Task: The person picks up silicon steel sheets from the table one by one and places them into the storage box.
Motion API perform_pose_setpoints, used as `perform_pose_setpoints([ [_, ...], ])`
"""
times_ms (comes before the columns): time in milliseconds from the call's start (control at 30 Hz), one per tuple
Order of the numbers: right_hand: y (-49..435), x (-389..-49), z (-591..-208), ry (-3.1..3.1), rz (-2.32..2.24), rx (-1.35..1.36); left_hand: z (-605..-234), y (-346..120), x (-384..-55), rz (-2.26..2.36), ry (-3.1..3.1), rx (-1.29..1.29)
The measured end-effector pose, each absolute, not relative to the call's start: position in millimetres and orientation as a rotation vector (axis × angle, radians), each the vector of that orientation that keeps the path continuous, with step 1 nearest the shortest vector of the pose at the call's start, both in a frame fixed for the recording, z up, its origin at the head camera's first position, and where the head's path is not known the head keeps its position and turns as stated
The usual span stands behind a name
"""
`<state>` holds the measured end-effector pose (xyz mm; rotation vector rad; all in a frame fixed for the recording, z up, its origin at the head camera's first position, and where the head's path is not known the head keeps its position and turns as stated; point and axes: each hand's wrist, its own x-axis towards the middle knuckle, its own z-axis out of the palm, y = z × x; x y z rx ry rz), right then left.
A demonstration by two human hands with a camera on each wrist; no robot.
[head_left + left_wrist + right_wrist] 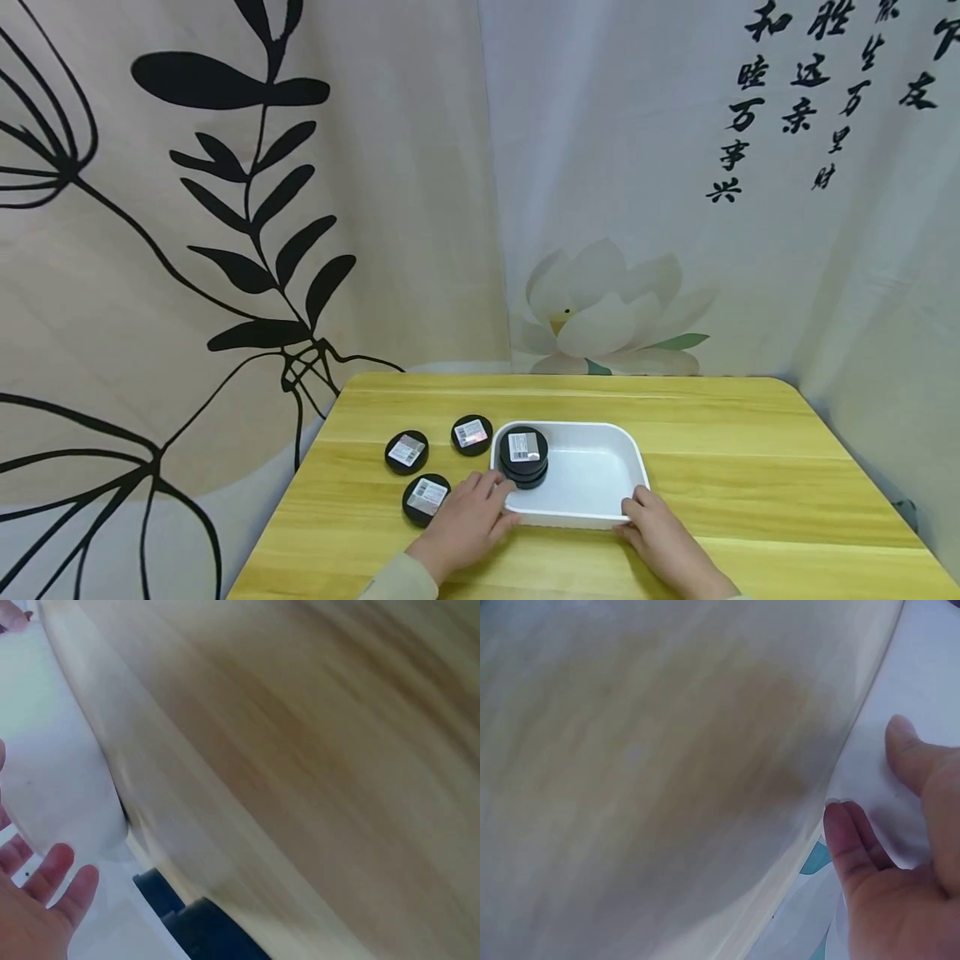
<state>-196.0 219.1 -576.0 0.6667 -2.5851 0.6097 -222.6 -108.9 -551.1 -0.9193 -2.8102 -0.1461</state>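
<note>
A white rectangular tray (600,479) lies on the table. My left hand (467,518) grips its near left corner, the fingers over the rim and the thumb low along the front wall. At the near right corner, my right hand (663,533) holds the rim; in the right wrist view its thumb (904,754) lies against the white wall, with the fingers round the corner. Inside the tray, at its left end, stands a stack of round black flat containers (523,450), the top one bearing a white label.
Three more labelled black round containers lie left of the tray: one at the back (472,435), one farther left (407,452) and one beside my left hand (426,500). The wooden table (750,467) reaches back to a printed curtain (420,208).
</note>
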Motion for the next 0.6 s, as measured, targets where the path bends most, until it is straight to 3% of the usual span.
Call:
perform_pose_setpoints([
  [600,220,-197,-577,-2.61,0.62,0.66,-539,-134,-223,-0.183,-2.778,-0.805],
])
